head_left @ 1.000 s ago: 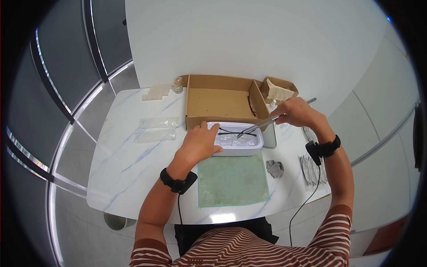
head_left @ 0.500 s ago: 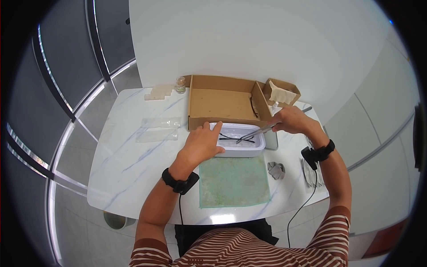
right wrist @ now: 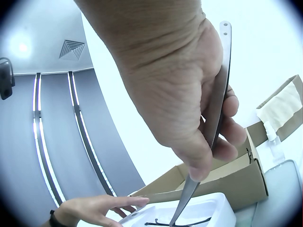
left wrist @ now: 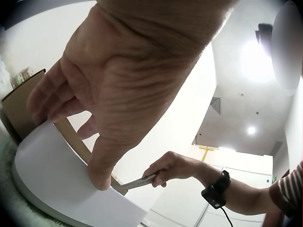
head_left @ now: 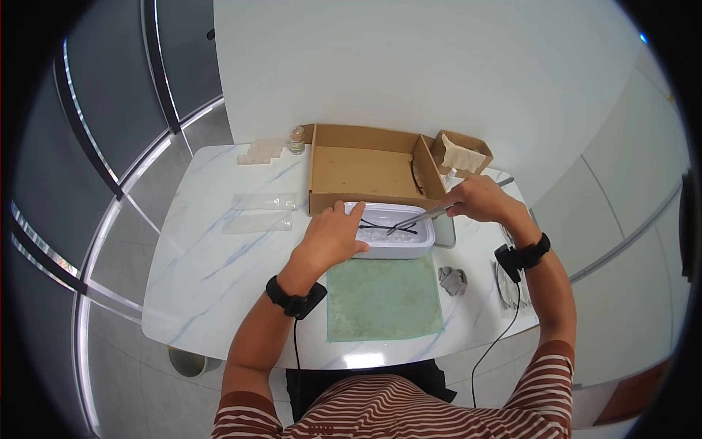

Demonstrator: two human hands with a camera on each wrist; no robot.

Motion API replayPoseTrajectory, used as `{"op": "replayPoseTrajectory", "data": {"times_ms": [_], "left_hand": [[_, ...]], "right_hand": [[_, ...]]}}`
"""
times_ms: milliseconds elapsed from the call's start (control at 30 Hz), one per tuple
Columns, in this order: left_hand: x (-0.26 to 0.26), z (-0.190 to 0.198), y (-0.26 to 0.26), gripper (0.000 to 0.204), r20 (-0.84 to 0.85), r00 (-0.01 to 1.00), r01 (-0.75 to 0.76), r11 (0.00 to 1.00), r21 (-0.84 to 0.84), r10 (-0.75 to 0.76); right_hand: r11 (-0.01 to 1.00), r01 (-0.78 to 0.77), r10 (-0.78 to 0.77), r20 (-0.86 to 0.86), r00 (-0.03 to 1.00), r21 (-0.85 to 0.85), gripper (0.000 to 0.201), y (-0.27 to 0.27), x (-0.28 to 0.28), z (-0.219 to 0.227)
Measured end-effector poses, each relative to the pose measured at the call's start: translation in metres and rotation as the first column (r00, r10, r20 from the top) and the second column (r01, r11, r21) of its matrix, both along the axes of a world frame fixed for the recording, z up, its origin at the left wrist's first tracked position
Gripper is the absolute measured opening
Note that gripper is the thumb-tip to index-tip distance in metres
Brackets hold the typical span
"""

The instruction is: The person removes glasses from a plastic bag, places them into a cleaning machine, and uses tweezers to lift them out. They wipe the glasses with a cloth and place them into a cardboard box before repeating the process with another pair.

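Note:
My left hand [head_left: 330,233] spans the left end of a white oblong tub [head_left: 401,251], fingers on its far rim and thumb on the near side. In the left wrist view, the thumb presses the tub's pale outer wall [left wrist: 61,170]. My right hand [head_left: 479,197] pinches long metal tweezers [right wrist: 218,104] that slant down leftward into the tub. Thin black eyeglasses [head_left: 406,230] lie inside, over clear, glinting contents. The tweezers' tips meet the dark frame; their exact hold on it I cannot tell.
Behind the tub stands an open cardboard box [head_left: 358,164] with another dark thin piece inside. A small box with cloth [head_left: 464,156], a glass jar [head_left: 296,140] and clear plastic sleeves [head_left: 259,212] lie around. In front are a green mat [head_left: 384,304] and a crumpled grey cloth [head_left: 453,280].
My right hand has lowered, bringing the tweezers down flatter into the tub. The tips have since shifted slightly left. My left hand keeps its place on the tub.

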State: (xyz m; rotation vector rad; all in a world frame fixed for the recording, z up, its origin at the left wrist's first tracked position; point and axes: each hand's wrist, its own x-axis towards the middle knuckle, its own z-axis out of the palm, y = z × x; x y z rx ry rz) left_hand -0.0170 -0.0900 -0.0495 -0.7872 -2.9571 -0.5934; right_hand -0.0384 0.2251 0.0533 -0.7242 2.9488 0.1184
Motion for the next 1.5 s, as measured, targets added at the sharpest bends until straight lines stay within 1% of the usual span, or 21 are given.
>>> {"op": "replayPoseTrajectory", "data": {"times_ms": [300, 367, 500, 600, 700, 733, 800, 833, 867, 933, 967, 1000, 1067, 1100, 1133, 1200, 1233, 1267, 1333, 1467, 1500], "left_hand": [[0.000, 0.000, -0.001, 0.081, -0.003, 1.000, 0.004, 1.000, 0.001, -0.004], [0.000, -0.001, -0.001, 0.082, -0.002, 1.000, 0.011, 1.000, -0.001, -0.011], [-0.002, -0.001, 0.001, 0.092, 0.000, 1.000, -0.008, 1.000, -0.014, 0.008], [-0.003, 0.001, 0.001, 0.101, 0.019, 0.999, -0.026, 1.000, -0.006, 0.026], [-0.004, 0.001, 0.001, 0.106, 0.033, 0.999, -0.037, 0.999, 0.002, 0.036], [-0.004, 0.001, 0.001, 0.107, 0.034, 0.998, -0.046, 0.999, 0.003, 0.046], [-0.003, 0.003, 0.001, 0.106, 0.031, 0.999, -0.037, 0.999, 0.004, 0.036], [-0.002, 0.003, 0.001, 0.106, 0.036, 0.999, -0.037, 0.999, 0.007, 0.036], [-0.002, 0.003, 0.001, 0.106, 0.029, 0.999, -0.029, 1.000, 0.002, 0.029], [-0.003, 0.001, 0.001, 0.103, 0.009, 1.000, -0.024, 1.000, 0.004, 0.024], [-0.002, 0.002, 0.001, 0.103, 0.003, 1.000, -0.020, 1.000, -0.005, 0.020], [-0.002, 0.002, 0.001, 0.101, 0.005, 1.000, -0.020, 1.000, -0.009, 0.020], [-0.001, 0.002, 0.001, 0.098, 0.000, 1.000, -0.018, 1.000, -0.024, 0.018], [-0.001, 0.001, 0.001, 0.096, -0.011, 1.000, -0.017, 1.000, -0.022, 0.017], [-0.001, 0.001, 0.001, 0.094, -0.023, 1.000, -0.015, 1.000, -0.021, 0.015], [-0.002, 0.001, 0.000, 0.094, -0.027, 1.000, -0.007, 0.999, -0.043, 0.006], [-0.003, 0.001, 0.001, 0.093, -0.026, 1.000, -0.004, 0.999, -0.052, 0.002], [-0.002, 0.002, 0.001, 0.093, -0.030, 1.000, 0.001, 0.998, -0.065, -0.003], [0.000, 0.004, 0.002, 0.088, -0.026, 0.999, -0.025, 0.999, -0.031, 0.024], [0.000, 0.010, 0.005, 0.084, -0.006, 1.000, -0.023, 0.995, -0.095, 0.023], [0.000, 0.008, 0.005, 0.082, -0.024, 0.999, -0.026, 0.997, -0.069, 0.024]], "right_hand": [[1.000, -0.004, 0.004, -0.002, 1.000, 0.006, 0.024, -0.001, 0.002, 0.000], [0.999, -0.035, 0.034, -0.029, 0.999, -0.038, 0.024, 0.004, 0.002, -0.008], [0.999, -0.040, 0.039, -0.035, 0.999, -0.036, 0.026, 0.014, 0.006, -0.016], [0.997, 0.004, -0.008, -0.056, 0.998, -0.075, 0.026, 0.023, 0.018, -0.024], [0.941, -0.008, -0.026, -0.096, 0.995, -0.339, 0.024, 0.039, 0.035, -0.038], [0.940, -0.002, -0.035, -0.102, 0.994, -0.342, 0.024, 0.043, 0.039, -0.043], [0.850, 0.056, -0.106, -0.066, 0.992, -0.523, 0.026, 0.049, 0.049, -0.053], [0.810, 0.036, -0.110, -0.091, 0.990, -0.585, 0.028, 0.050, 0.054, -0.058], [0.807, 0.038, -0.118, -0.097, 0.988, -0.590, 0.028, 0.049, 0.058, -0.062], [0.681, 0.169, -0.212, 0.030, 0.977, -0.712, 0.028, 0.048, 0.064, -0.070], [0.623, 0.119, -0.178, 0.008, 0.984, -0.773, 0.030, 0.049, 0.063, -0.080], [0.615, 0.117, -0.182, 0.003, 0.983, -0.780, 0.030, 0.048, 0.064, -0.087], [0.465, 0.151, -0.204, 0.060, 0.977, -0.872, 0.032, 0.042, 0.064, -0.098], [0.409, 0.165, -0.192, 0.092, 0.977, -0.897, 0.033, 0.041, 0.063, -0.103], [0.398, 0.161, -0.195, 0.089, 0.977, -0.903, 0.033, 0.038, 0.060, -0.109], [0.195, 0.131, -0.118, 0.109, 0.987, -0.972, 0.033, 0.031, 0.053, -0.120], [0.146, 0.130, -0.097, 0.117, 0.988, -0.981, 0.034, 0.028, 0.051, -0.121], [0.132, 0.127, -0.100, 0.114, 0.988, -0.983, 0.034, 0.024, 0.049, -0.123], [0.006, 0.126, -0.065, 0.126, 0.990, -0.992, 0.035, 0.019, 0.043, -0.126], [-0.098, 0.108, -0.054, 0.114, 0.992, -0.989, 0.036, 0.016, 0.038, -0.133], [-0.136, 0.116, -0.032, 0.121, 0.992, -0.984, 0.036, 0.015, 0.040, -0.134]]}}
